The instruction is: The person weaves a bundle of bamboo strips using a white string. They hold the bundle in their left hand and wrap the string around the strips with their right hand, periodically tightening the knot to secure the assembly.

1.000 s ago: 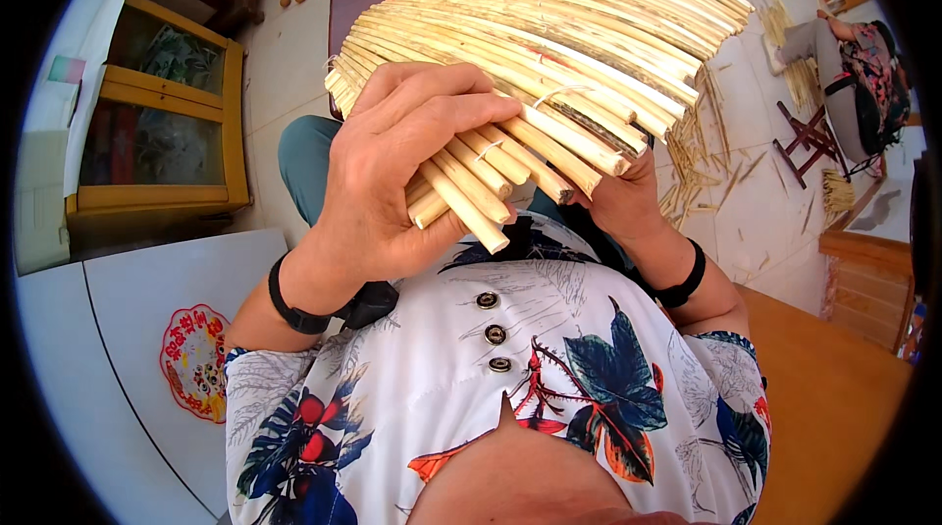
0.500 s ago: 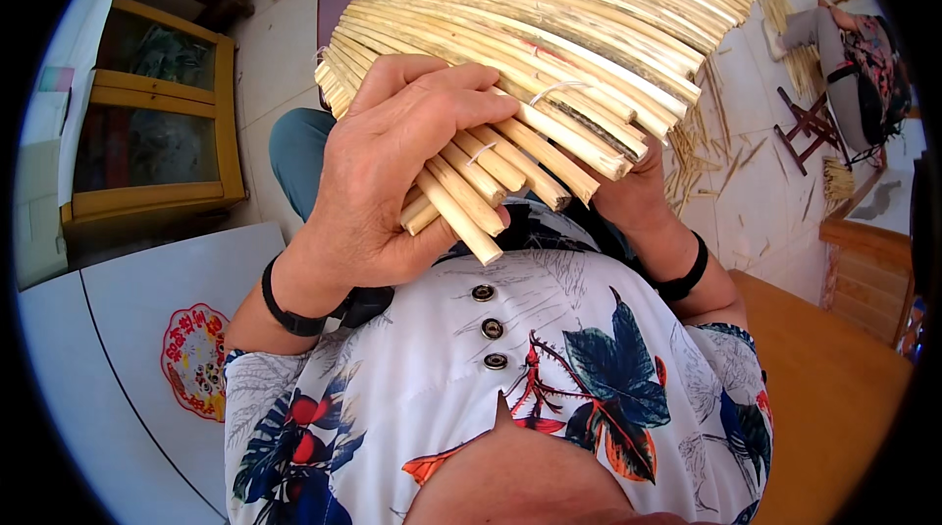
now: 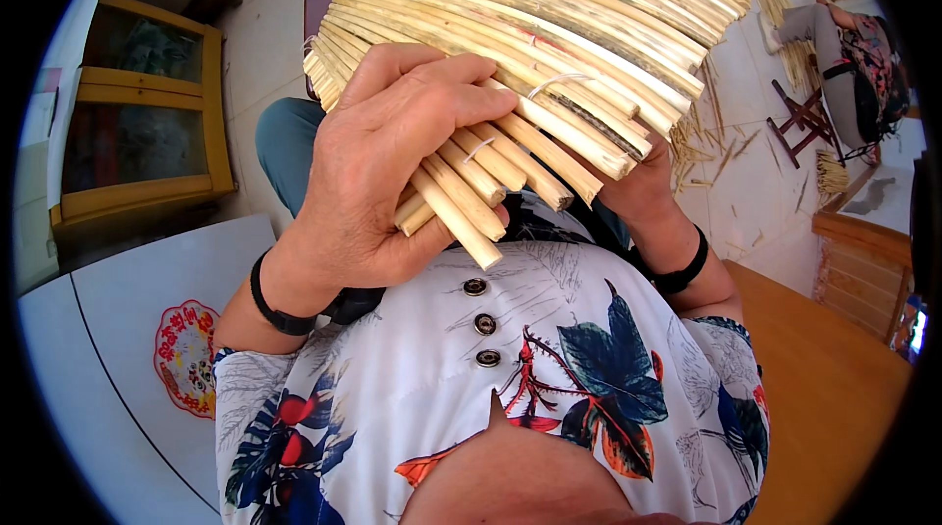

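Stalk mat (image 3: 579,15) dips nearer shirt buttons (image 3: 485,325); left hand (image 3: 383,162) curls round its near ends, seemingly steadying them; right hand (image 3: 638,183) underneath, grip hidden.

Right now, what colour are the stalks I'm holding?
The stalks are pale straw yellow, some with darker streaks, best seen in the head view.

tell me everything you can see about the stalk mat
The stalk mat is made of pale yellow, woody-looking stalks, some darkly stained, lying side by side with thin white string around some. It fans out in a curve to the upper edge, its near ends uneven. The left hand grips its near end; the right hand is partly hidden behind it.
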A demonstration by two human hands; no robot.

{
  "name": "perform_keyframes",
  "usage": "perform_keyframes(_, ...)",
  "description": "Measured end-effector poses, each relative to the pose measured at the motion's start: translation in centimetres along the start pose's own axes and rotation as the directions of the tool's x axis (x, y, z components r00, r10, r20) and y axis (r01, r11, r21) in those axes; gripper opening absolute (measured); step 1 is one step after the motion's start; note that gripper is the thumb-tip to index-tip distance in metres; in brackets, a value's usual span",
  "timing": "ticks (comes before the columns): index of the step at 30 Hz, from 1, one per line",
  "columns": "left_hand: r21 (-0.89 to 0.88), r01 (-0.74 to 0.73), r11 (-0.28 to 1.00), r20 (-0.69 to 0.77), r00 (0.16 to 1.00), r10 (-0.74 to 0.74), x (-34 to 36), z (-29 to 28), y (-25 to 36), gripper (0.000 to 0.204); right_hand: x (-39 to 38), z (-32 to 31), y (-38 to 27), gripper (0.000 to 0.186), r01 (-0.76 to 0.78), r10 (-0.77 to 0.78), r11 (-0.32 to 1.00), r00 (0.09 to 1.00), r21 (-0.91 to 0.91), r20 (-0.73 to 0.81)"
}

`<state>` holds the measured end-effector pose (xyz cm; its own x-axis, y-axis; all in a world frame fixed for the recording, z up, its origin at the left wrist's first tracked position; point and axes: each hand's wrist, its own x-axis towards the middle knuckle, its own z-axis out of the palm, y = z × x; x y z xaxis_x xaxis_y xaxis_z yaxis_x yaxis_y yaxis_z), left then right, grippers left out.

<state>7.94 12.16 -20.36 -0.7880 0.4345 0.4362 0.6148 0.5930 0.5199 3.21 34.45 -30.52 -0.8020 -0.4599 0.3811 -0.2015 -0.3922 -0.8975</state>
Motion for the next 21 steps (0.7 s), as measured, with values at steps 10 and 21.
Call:
perform_keyframes(10, 0.002, -0.02, 1.0, -0.008, 1.0, 0.02, -0.1, 0.2, 0.0, 0.056, 0.0, -0.2, -0.9, 0.027, -0.141, 0.135, 0.959, 0.99, -0.246, -0.04)
perform_keyframes(21, -0.012, 0.022, 1.0, -0.022, 1.0, -0.022, -0.2, 0.1, 0.2, 0.055, 0.2, 1.1, -1.2, 0.025, -0.09, 0.078, 0.932, 0.996, -0.352, -0.049)
